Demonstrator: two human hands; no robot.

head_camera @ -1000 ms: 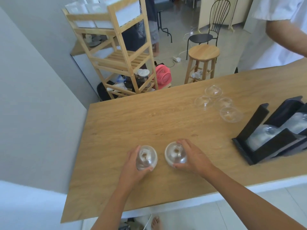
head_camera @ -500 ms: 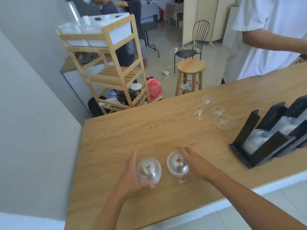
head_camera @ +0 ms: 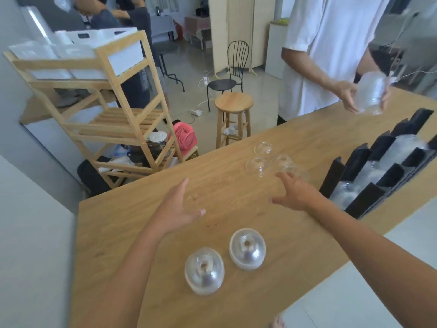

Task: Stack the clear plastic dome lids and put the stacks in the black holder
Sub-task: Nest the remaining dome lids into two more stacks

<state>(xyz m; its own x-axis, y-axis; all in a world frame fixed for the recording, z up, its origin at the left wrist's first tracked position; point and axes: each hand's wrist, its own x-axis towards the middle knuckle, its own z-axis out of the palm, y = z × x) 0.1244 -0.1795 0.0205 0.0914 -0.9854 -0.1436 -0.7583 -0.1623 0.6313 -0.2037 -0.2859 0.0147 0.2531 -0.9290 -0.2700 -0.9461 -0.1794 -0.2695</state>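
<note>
Head view: left hand (head_camera: pixel 176 209) and right hand (head_camera: pixel 295 192) hover empty over the wooden surface (head_camera: pixel 113 209).
Neither holds anything. Their fingers are straight and spread, and the right hand's reach the loose dome lids (head_camera: pixel 257 165) at centre right, contact unclear. At lower centre a lid stack (head_camera: pixel 204 271) stands just beside a second lid stack (head_camera: pixel 247 248), domes up, not touching. The black holder (head_camera: pixel 332 176) at the right edge carries lids in its slots.

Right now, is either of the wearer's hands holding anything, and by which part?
Nothing is held. The left hand and right hand are open, fingers spread. The nearer lid stack and farther lid stack stand free on the table.
</note>
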